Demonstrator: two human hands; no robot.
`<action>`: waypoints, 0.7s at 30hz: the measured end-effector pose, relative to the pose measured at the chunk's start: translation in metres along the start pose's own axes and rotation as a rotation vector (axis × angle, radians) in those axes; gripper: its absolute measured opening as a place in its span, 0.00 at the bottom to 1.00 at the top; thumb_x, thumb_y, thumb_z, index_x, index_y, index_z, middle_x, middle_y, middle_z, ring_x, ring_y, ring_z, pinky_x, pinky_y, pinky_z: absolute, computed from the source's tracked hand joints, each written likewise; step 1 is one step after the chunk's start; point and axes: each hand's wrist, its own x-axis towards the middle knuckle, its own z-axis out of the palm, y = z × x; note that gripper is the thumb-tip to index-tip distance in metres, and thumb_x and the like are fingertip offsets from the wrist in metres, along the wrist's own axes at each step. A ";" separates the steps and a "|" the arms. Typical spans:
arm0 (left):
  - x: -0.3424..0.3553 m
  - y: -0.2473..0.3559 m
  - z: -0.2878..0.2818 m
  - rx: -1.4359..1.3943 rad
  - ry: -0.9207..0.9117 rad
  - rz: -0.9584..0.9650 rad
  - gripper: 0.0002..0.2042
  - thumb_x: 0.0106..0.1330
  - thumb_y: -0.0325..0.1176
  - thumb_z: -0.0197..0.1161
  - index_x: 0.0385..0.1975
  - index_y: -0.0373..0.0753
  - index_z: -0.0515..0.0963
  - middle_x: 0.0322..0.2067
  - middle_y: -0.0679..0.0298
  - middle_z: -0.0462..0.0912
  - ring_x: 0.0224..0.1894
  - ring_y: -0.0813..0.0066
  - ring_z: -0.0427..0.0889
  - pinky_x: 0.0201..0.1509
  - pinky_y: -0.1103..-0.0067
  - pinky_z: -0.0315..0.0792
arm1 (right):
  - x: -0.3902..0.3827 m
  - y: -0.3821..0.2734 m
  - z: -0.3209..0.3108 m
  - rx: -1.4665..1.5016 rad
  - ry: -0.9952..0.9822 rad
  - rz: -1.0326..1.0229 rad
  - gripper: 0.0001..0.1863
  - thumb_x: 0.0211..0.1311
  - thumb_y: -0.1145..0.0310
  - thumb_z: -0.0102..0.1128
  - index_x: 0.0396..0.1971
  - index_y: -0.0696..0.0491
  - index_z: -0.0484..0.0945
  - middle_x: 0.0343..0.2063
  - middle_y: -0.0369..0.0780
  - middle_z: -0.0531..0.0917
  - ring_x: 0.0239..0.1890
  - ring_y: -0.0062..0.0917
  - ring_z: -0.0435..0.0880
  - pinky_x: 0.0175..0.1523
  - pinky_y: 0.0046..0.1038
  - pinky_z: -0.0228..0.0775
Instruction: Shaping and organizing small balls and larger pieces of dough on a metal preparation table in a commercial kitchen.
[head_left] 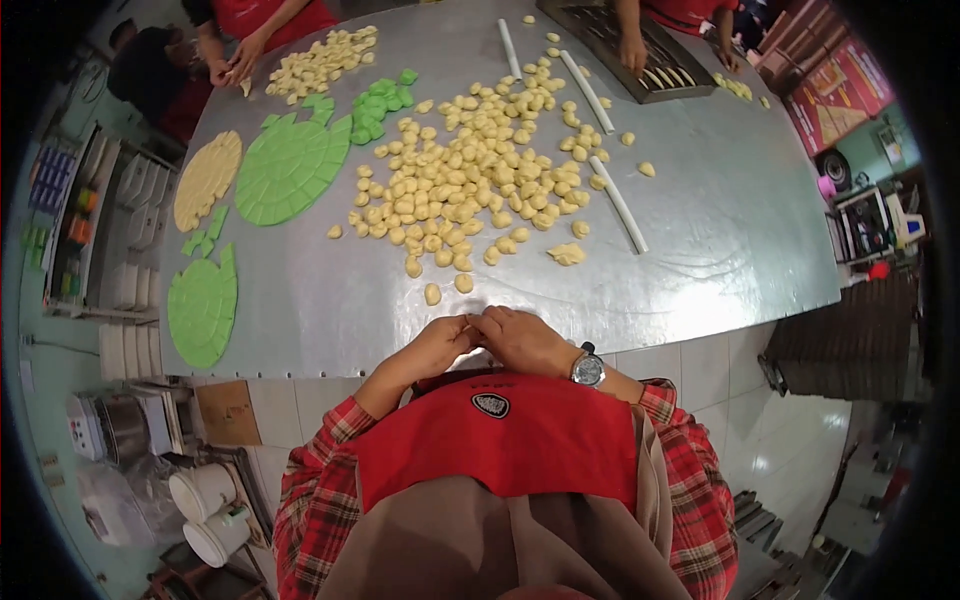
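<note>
We stood at the near edge of a grey metal table [720,225], both hands brought together in front of the red apron [430,450]. Our left hand [440,342] met our right hand [522,340] at the fingers, both with knuckles up; a watch [588,369] sat on the right wrist. Fingers curled and touching — we could not tell whether anything was pinched between them.

The yellow dough balls [425,205] lay on the table beyond our hands, in a broad, loose heap, crowded at the middle and scattered at the rim. Two strays sat nearest our fingers, apart from them. We noted a flattened dough lump [567,255] to the right of the heap, and past it a white rod [620,207], with two more farther up the table.

To the left we recorded a large green sheet [285,172], scored across, a smaller green sheet [203,312] nearer us, and a pale yellow sheet [207,180] at the table's left side. Green lumps [380,108] bordered the heap. Across the table, a co-worker's hand [632,54] reached into a dark tray [680,94] holding pale strips.
</note>
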 end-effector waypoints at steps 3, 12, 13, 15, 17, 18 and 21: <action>0.001 -0.003 -0.001 0.271 0.003 -0.002 0.10 0.70 0.31 0.48 0.39 0.33 0.76 0.27 0.67 0.79 0.31 0.80 0.74 0.37 0.81 0.70 | -0.005 0.000 0.002 -0.001 -0.089 0.088 0.15 0.56 0.69 0.54 0.43 0.56 0.70 0.41 0.47 0.78 0.42 0.40 0.79 0.41 0.38 0.72; -0.027 -0.033 -0.031 -0.224 0.611 0.102 0.07 0.64 0.26 0.48 0.33 0.34 0.74 0.26 0.68 0.75 0.30 0.82 0.71 0.37 0.83 0.68 | -0.032 0.027 -0.006 0.302 -0.123 0.224 0.08 0.51 0.71 0.54 0.30 0.59 0.73 0.31 0.50 0.78 0.38 0.44 0.77 0.41 0.40 0.71; -0.036 -0.059 -0.057 0.086 0.728 0.250 0.09 0.63 0.25 0.49 0.39 0.32 0.75 0.33 0.63 0.80 0.38 0.77 0.77 0.46 0.81 0.71 | -0.042 0.041 -0.005 0.226 0.067 0.239 0.08 0.50 0.72 0.54 0.29 0.59 0.74 0.31 0.50 0.78 0.38 0.44 0.77 0.41 0.40 0.70; -0.057 -0.072 -0.080 0.584 0.910 0.181 0.20 0.62 0.25 0.50 0.56 0.33 0.69 0.54 0.49 0.72 0.58 0.57 0.70 0.61 0.69 0.63 | -0.064 0.077 0.005 -0.009 0.132 0.236 0.17 0.47 0.75 0.54 0.40 0.58 0.74 0.46 0.51 0.74 0.53 0.47 0.71 0.56 0.41 0.64; -0.057 -0.090 -0.078 0.858 0.956 0.073 0.24 0.62 0.26 0.50 0.60 0.34 0.65 0.60 0.46 0.66 0.64 0.51 0.63 0.66 0.63 0.57 | -0.070 0.085 0.031 -0.175 0.058 0.134 0.24 0.46 0.75 0.55 0.49 0.57 0.71 0.57 0.50 0.67 0.63 0.47 0.60 0.66 0.43 0.54; -0.044 -0.095 -0.062 0.994 0.941 -0.051 0.25 0.62 0.27 0.49 0.62 0.34 0.63 0.63 0.46 0.62 0.66 0.47 0.58 0.68 0.58 0.50 | -0.068 0.083 0.045 -0.217 -0.058 0.149 0.28 0.46 0.74 0.57 0.53 0.57 0.69 0.62 0.49 0.62 0.67 0.46 0.54 0.70 0.44 0.47; -0.003 -0.089 -0.059 0.972 0.922 -0.044 0.26 0.63 0.33 0.50 0.63 0.36 0.60 0.67 0.50 0.54 0.69 0.47 0.50 0.68 0.48 0.36 | -0.018 0.056 0.049 -0.155 -0.028 0.018 0.29 0.51 0.70 0.58 0.56 0.55 0.68 0.62 0.46 0.63 0.68 0.41 0.56 0.70 0.45 0.46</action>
